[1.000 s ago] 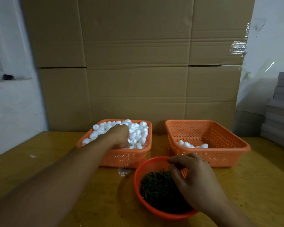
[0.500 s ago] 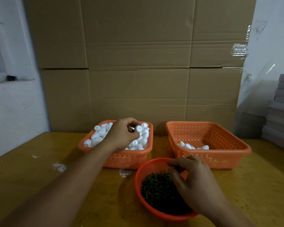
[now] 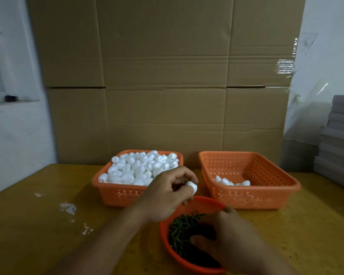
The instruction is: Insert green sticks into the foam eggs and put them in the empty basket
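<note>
Cardboard wall (image 3: 167,80) stands right behind your two rectangular baskets; grey stacked boards (image 3: 340,139) at the far right. The round bowl (image 3: 164,233) of green sticks (image 3: 182,229) sits nearest you, in front of both. Your left hand (image 3: 167,195) hovers above the bowl's far rim, fingers curled, pinching one foam egg (image 3: 192,186). Your right hand (image 3: 226,241) reaches into the sticks, fingers bent down; can't tell if it has one. Left basket (image 3: 117,193) heaped with eggs, too many to count; right basket (image 3: 266,193) shows roughly five.
</note>
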Available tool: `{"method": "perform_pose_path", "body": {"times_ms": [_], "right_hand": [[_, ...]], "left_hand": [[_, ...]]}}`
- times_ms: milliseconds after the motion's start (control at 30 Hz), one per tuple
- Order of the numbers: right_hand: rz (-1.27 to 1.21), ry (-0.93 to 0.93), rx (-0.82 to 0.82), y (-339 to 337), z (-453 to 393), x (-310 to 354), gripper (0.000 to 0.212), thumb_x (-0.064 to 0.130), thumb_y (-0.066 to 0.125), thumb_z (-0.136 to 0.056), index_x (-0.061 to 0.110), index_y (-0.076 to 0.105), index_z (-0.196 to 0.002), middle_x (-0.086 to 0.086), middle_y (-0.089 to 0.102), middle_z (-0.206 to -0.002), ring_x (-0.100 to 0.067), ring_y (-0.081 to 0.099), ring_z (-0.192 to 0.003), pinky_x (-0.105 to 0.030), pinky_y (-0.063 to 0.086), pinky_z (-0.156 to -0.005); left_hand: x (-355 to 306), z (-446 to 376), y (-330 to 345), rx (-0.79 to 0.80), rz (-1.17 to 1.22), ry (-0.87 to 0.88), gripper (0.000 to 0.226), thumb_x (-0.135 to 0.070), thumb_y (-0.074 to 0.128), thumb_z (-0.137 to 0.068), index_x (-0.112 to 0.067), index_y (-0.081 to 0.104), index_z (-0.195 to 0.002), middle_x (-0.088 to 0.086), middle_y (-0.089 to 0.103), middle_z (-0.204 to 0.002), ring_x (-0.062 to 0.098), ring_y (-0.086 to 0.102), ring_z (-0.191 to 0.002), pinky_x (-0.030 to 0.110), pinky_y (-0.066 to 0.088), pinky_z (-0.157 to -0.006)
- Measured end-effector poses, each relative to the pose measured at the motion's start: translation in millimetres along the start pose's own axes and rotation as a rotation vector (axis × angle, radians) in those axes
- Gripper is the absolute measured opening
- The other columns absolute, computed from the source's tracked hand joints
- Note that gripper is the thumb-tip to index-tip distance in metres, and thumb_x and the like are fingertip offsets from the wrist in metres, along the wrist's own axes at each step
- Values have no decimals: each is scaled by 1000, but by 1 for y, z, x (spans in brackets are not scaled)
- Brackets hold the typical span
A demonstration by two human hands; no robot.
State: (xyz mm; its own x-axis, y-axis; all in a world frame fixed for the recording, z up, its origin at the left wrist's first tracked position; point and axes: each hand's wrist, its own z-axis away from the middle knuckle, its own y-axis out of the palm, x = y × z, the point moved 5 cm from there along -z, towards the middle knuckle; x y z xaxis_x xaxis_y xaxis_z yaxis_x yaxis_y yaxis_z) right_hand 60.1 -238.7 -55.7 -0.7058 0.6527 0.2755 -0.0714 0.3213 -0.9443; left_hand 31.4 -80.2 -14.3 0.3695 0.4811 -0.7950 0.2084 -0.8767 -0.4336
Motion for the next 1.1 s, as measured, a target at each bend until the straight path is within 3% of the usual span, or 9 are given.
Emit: {"method": "perform_pose_path", "body": {"times_ms": [133,367,533,600,700,767,900,967,1100], "right_hand": [[35,5,59,5,-4,3,43,65,62,-81,29,69,-103,9,65,-99,-12,56,-103,-32,53,-84],[89,19,71,12,-14,6,20,45,64,-86,25,63,-90,6,64,-92,-16,63,-88,-32,55,-73],[62,-5,40,11,-16,8,19,38,63,-88,33,45,-87,13,56,-88,-13,62,-88,-26,47,-68],[51,-15,47,10,-15,8,19,35,63,-89,32,44,-84,13,55,-83,-11,60,-80,-23,46,-64],[34,0,42,9,-13,8,20,33,61,-89,29,45,-77,11,55,-77,-11,54,-70,-22,42,-58],[25,30,34,8,-12,7,19,33,59,-87,24,50,-74,9,57,-75,-14,56,-70,-26,48,-62],[-15,97,21,6,-11,3,16,33,60,-87,21,69,-90,4,68,-89,-16,65,-83,-32,55,-76],[-24,101,21,5,-9,2,17,34,61,-88,22,70,-95,2,68,-94,-17,65,-88,-31,54,-78],[-71,97,-13,0,-7,2,14,31,65,-87,21,73,-93,6,71,-90,-13,66,-86,-29,54,-78]], "left_hand": [[-2,5,11,98,-45,-35,15,-29,48,-91,-38,60,-95,-6,63,-69,5,59,-67,19,48,-63],[-3,9,18,165,-74,-29,16,-34,46,-102,-39,62,-103,-10,58,-73,1,55,-71,20,46,-66],[-4,13,19,279,11,-12,24,-23,69,-95,-29,63,-118,-12,66,-108,12,64,-108,33,53,-95],[-4,13,21,282,7,-6,25,-20,68,-97,-27,63,-120,-12,66,-112,11,64,-111,32,52,-95],[-3,12,22,228,21,-13,21,-23,63,-100,-27,65,-121,-18,67,-104,0,63,-101,21,49,-86],[-2,11,21,200,63,-30,19,-24,62,-101,-28,67,-119,-19,66,-92,-2,62,-88,16,48,-77],[-3,10,20,155,293,-87,25,-28,63,-91,-18,69,-113,-2,52,-66,10,48,-61,22,39,-57],[-1,9,21,145,476,-138,30,-29,64,-83,-11,64,-107,1,48,-63,12,44,-58,26,34,-54],[-1,8,22,125,709,-184,15,-24,55,-87,-9,58,-90,6,41,-59,15,37,-53,28,32,-52]]}}
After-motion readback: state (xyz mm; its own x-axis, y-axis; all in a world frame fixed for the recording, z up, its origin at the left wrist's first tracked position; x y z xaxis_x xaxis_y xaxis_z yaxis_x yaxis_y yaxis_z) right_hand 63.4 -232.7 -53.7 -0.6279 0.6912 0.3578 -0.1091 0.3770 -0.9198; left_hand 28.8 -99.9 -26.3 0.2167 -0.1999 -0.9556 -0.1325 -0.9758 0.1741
